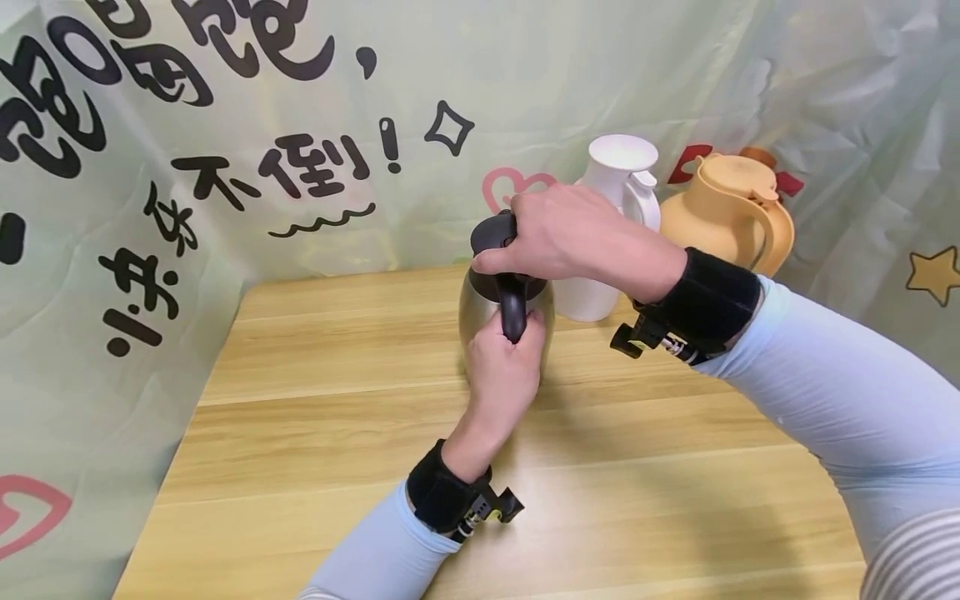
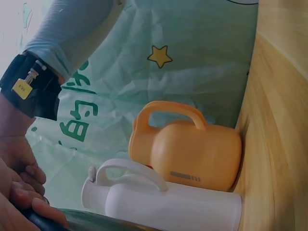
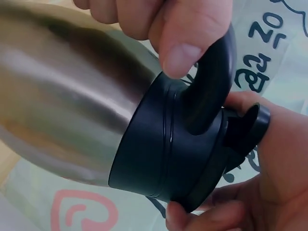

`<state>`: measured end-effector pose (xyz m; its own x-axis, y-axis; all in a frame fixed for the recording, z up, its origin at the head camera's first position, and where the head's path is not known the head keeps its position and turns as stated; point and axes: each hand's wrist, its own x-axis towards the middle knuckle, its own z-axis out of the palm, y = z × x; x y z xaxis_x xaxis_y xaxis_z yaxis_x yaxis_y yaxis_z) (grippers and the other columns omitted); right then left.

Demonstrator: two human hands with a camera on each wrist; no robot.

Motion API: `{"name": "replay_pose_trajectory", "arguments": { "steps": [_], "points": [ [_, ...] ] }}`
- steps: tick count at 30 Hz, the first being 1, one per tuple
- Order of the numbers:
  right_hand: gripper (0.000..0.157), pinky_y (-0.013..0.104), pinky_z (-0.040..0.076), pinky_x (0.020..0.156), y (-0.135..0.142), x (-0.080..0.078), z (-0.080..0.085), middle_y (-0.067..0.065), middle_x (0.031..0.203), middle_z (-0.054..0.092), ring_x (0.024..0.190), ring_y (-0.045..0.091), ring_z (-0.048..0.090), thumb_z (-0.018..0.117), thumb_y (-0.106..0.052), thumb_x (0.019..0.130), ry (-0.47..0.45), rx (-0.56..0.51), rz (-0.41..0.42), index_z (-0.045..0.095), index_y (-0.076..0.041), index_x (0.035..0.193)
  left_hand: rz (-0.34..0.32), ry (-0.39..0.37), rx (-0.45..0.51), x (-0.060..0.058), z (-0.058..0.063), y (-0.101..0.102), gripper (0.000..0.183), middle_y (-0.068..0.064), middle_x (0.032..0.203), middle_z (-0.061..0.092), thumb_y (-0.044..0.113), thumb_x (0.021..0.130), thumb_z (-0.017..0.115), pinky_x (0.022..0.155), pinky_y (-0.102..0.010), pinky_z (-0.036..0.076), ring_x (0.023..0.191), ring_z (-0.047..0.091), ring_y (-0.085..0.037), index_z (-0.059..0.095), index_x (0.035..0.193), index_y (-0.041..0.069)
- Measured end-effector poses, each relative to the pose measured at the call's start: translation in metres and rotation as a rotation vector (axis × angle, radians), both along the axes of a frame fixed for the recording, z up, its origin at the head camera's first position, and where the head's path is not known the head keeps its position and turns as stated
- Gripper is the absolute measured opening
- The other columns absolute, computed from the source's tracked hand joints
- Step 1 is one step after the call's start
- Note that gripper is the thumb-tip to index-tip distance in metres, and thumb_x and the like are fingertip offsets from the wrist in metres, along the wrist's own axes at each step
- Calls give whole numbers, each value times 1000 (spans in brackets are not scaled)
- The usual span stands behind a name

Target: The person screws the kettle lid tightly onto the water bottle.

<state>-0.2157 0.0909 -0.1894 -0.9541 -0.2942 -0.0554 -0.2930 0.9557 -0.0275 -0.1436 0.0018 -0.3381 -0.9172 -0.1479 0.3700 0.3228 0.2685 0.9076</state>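
Note:
A stainless-steel thermos jug (image 1: 472, 321) with a black collar and handle stands on the wooden table. My left hand (image 1: 498, 375) grips its black handle (image 1: 513, 304), fingers curled round it. Over the top, my right hand (image 1: 573, 233) holds the jug's black lid (image 1: 491, 235), thumb on the near side. Up close in the right wrist view, the steel body (image 3: 72, 96) lies sideways across the picture and the right hand's fingers (image 3: 219, 216) wrap the lid's edge. Part of the lid is hidden under that hand.
Behind the right forearm stand a white thermos jug (image 1: 588, 300) and an orange one (image 1: 716, 221), side by side near the back edge. A printed curtain (image 1: 420, 217) hangs behind the wooden table (image 1: 315, 358) and along its left side.

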Motion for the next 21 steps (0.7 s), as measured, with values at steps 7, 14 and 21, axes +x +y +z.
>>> {"name": "replay_pose_trajectory", "arguments": {
  "steps": [7, 14, 21],
  "points": [
    [68, 42, 42, 83, 18, -12, -7, 10, 117, 53, 112, 25, 44, 49, -77, 80, -59, -217, 172, 60, -18, 112, -123, -39, 71, -1, -3, -4, 41, 0, 54, 32, 40, 91, 61, 41, -31, 25, 46, 28, -15, 44, 66, 12],
    [66, 39, 40, 79, 24, -21, -1, 9, 102, 56, 103, 24, 47, 54, -72, 82, -72, -160, 295, 60, -14, 112, -511, -183, 305, -6, -4, -17, 36, -5, 57, 40, 37, 95, 59, 44, -26, 31, 47, 37, -17, 50, 79, 6],
    [75, 37, 41, 67, 6, -21, 16, 7, 91, 60, 82, 26, 56, 47, -84, 74, -87, 152, 250, 54, -17, 107, -696, -221, 364, -12, -2, -27, 38, -8, 56, 41, 32, 99, 52, 46, -27, 38, 48, 40, -21, 45, 81, 0]
  ]
}}
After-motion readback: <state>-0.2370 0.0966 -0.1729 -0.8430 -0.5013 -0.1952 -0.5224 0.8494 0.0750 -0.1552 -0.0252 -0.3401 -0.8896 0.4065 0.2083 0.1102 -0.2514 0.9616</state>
